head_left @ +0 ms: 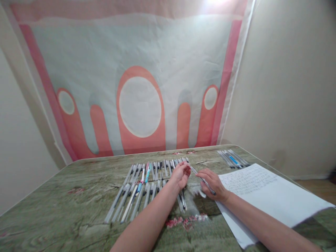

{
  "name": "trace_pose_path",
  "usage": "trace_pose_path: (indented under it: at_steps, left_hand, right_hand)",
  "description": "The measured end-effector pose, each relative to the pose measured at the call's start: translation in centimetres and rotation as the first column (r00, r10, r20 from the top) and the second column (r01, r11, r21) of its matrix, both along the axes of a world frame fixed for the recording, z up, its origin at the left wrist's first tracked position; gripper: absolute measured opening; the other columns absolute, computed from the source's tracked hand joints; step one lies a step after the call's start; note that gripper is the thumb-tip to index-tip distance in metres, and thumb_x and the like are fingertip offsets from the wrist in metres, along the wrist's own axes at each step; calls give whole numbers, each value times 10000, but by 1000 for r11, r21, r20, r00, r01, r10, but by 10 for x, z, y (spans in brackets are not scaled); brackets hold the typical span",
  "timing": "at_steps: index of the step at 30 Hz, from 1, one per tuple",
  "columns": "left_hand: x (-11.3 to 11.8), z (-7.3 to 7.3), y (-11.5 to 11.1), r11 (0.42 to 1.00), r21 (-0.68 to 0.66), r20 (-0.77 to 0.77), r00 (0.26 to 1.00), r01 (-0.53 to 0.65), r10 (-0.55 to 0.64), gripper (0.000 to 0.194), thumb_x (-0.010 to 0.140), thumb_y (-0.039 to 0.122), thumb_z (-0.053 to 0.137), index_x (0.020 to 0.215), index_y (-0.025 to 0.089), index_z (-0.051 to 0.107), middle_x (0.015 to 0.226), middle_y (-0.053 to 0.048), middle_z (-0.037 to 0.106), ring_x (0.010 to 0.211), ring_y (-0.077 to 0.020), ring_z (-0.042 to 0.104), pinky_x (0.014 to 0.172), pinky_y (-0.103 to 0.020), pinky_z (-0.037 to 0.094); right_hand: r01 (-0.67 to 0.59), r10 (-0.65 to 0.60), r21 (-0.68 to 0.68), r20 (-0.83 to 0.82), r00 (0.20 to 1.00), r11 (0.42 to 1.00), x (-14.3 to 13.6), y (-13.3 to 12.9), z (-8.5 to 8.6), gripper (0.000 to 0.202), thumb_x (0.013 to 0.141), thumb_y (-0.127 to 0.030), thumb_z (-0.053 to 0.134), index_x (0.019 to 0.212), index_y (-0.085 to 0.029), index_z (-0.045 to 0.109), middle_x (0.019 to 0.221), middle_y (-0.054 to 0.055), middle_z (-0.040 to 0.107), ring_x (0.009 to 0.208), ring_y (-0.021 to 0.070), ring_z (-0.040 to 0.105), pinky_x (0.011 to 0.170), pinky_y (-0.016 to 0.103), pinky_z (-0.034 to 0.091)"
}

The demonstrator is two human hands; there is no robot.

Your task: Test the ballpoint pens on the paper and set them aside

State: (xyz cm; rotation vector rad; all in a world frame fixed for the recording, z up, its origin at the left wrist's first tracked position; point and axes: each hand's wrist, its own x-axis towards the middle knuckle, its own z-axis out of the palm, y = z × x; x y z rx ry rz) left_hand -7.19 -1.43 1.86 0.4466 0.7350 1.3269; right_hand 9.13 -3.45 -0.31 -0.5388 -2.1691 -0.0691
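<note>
A pen (192, 169) is pinched by the fingers of the right hand (214, 182); the left hand (180, 176) is curled beside it (grip cannot be told). Paper (275, 196) is laid near the desk's (65, 196) right edge.

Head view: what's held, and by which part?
A pen: the right hand holds it along the shaft; the left hand is at its far end, contact unclear.
</note>
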Motion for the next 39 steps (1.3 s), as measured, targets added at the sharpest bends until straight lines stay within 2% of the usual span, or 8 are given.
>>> trace_pose_path:
  at_steps: [3, 8, 15, 22, 31, 39]
  left_hand:
    - [3, -2, -1, 1000, 27, -46, 999, -2, 3, 139, 689, 120, 599, 769, 159, 493, 616, 24, 545, 536, -51, 519, 548, -170, 395]
    - [8, -9, -3, 995, 94, -137, 990, -19, 32, 228, 664, 223, 647, 823, 160, 497, 641, 23, 556, 565, -58, 536, 583, -183, 401]
    - [15, -16, -6, 978, 191, -283, 950, -79, 132, 363, 652, 363, 643, 910, 156, 494, 678, -4, 595, 606, -92, 564, 637, -238, 432]
    - [15, -12, -10, 973, 224, -341, 931, -54, 130, 405, 634, 381, 648, 936, 155, 499, 655, 3, 588, 586, -91, 557, 632, -243, 440]
    - [15, -13, -11, 962, 271, -409, 904, -10, 125, 391, 629, 375, 653, 923, 152, 526, 671, -6, 582, 610, -102, 554, 634, -250, 442]
    - [19, -11, -15, 962, 272, -402, 903, -38, 150, 367, 639, 351, 648, 913, 141, 523, 654, -8, 576, 595, -99, 542, 630, -250, 442]
  right_hand:
    - [10, -10, -15, 0, 1000, 1000, 0, 0, 0, 387, 728, -139, 436, 1107, -203, 488, 959, 87, 563, 890, 217, 530, 767, 407, 453]
    - [14, -14, -27, -2, 1000, 1000, 0, 1, 0, 374, 727, -126, 431, 1088, -200, 493, 958, 85, 556, 883, 213, 528, 765, 403, 453]
    - [28, -29, -25, -14, 999, 999, 0, 2, -1, 355, 731, -129, 415, 1068, -197, 502, 949, 86, 553, 877, 209, 525, 754, 390, 455]
    - [2, -3, -32, -32, 999, 999, 1, 3, -3, 355, 737, -134, 405, 1075, -196, 493, 941, 90, 543, 872, 214, 522, 749, 393, 456]
    - [-37, 35, -41, -33, 999, 998, 4, 0, -4, 323, 768, -180, 375, 1064, -191, 504, 933, 96, 520, 863, 224, 507, 735, 406, 445]
    - [-60, 57, -40, -58, 997, 997, 4, 1, -8, 306, 768, -168, 373, 1040, -193, 511, 899, 88, 504, 830, 212, 497, 706, 390, 445]
